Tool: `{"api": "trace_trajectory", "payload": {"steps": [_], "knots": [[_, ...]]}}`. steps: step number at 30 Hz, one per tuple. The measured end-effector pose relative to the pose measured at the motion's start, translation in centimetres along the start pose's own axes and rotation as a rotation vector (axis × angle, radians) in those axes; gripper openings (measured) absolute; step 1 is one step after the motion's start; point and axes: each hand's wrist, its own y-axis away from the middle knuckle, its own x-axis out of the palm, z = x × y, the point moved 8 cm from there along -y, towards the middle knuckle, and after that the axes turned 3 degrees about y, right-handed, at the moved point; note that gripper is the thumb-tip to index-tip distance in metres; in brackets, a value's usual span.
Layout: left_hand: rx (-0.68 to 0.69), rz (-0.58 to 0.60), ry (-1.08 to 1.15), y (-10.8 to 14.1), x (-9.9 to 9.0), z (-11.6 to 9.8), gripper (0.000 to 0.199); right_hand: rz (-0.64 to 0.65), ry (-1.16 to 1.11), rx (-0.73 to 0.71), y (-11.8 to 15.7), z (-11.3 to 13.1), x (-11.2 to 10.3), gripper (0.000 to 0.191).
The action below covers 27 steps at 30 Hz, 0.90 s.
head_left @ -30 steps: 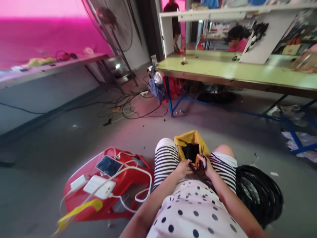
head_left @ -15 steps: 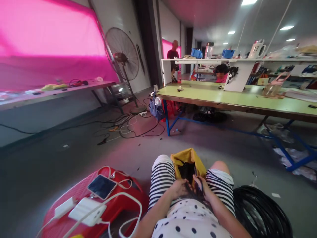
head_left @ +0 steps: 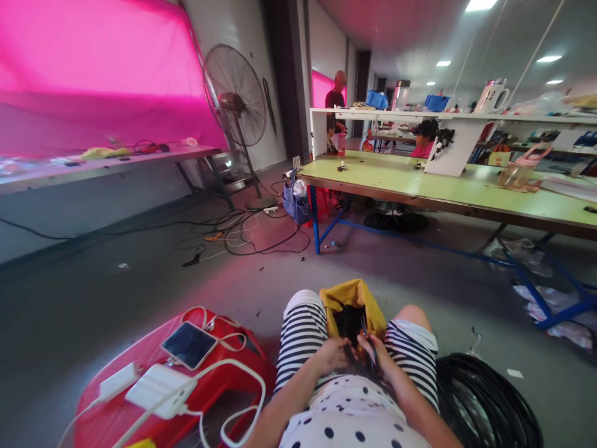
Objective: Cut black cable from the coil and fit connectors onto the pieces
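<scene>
My right hand [head_left: 377, 353] is closed around scissors [head_left: 364, 325] with dark handles, their blades pointing up and away from me. Close beside it, my left hand [head_left: 332, 354] has its fingers curled in on a dark strip or cord whose kind I cannot make out. Both hands are low in my lap, at the near edge of a yellow bag [head_left: 375, 309]. This bag stands open between my knees, with a dark mass of black pieces [head_left: 347, 320] inside. On the floor to my right lies a coil of black cable or tubing [head_left: 489, 398].
A red stool [head_left: 112, 373] at my left bears a phone [head_left: 189, 345], a white power bank [head_left: 161, 390] and looping white cables. Ahead are a green-topped workbench [head_left: 387, 177], a standing fan [head_left: 236, 102] and cords across the floor. Two people are farther back.
The view has shifted slightly. The scissors' blades now show more clearly above my right hand, pointing up over the bag's opening. Both hands remain close together in my lap.
</scene>
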Motion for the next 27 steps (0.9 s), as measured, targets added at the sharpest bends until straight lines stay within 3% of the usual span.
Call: {"api": "trace_trajectory", "payload": {"steps": [5, 14, 18, 27], "knots": [[-0.015, 0.014, 0.026, 1.0, 0.1, 0.1, 0.018, -0.009, 0.020, 0.008, -0.3, -0.6, -0.2, 0.080], [-0.001, 0.015, 0.004, 1.8, 0.4, -0.1, 0.030, 0.013, 0.049, -0.022, 1.0, 0.9, -0.6, 0.073], [-0.002, 0.035, 0.024, 1.8, 0.1, 0.0, 0.025, -0.005, 0.036, 0.011, 1.3, 0.8, -0.9, 0.072], [-0.005, 0.030, 0.027, 2.0, 0.3, -0.4, 0.022, -0.029, -0.014, -0.010, 0.1, 0.7, -0.4, 0.073]]}}
